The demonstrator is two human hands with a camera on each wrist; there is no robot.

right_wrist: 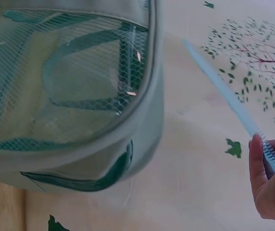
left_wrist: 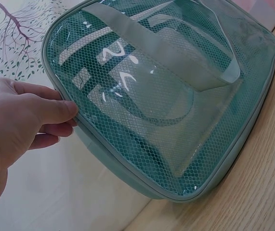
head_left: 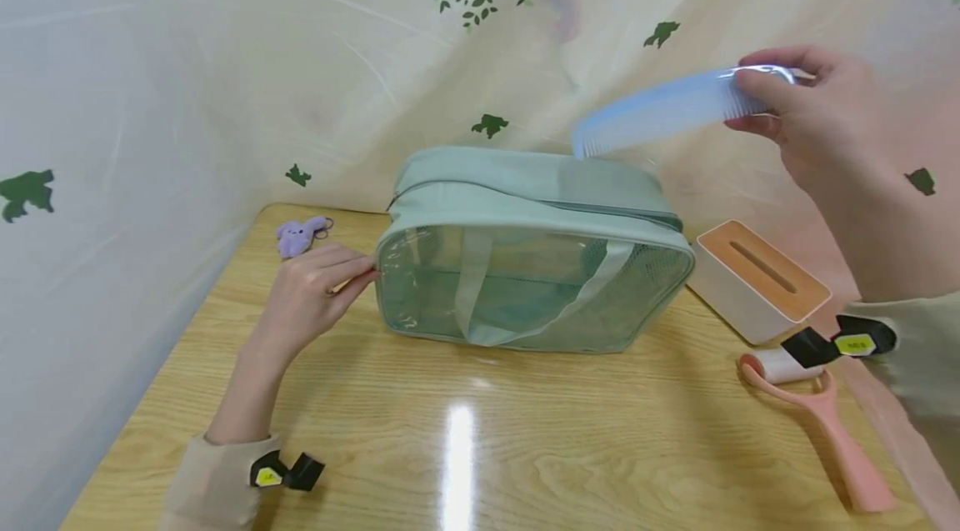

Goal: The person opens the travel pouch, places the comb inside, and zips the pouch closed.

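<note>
A pale green toiletry bag with clear mesh-patterned panels and cloth handles stands upright on the table. At its left edge my left hand pinches the rim; in the left wrist view the thumb lies on the piping, other fingers behind it. My right hand is raised above the bag's right side and grips a translucent blue comb by one end. The comb's free end points left, over the bag's top, with its teeth downward. Along that top runs a zipper seam.
A tissue box with a wood-coloured lid stands right of the bag. Nearer lies a pink-handled lint roller. Behind my left hand sits a purple plush keychain. A leaf-printed cloth hangs behind the table.
</note>
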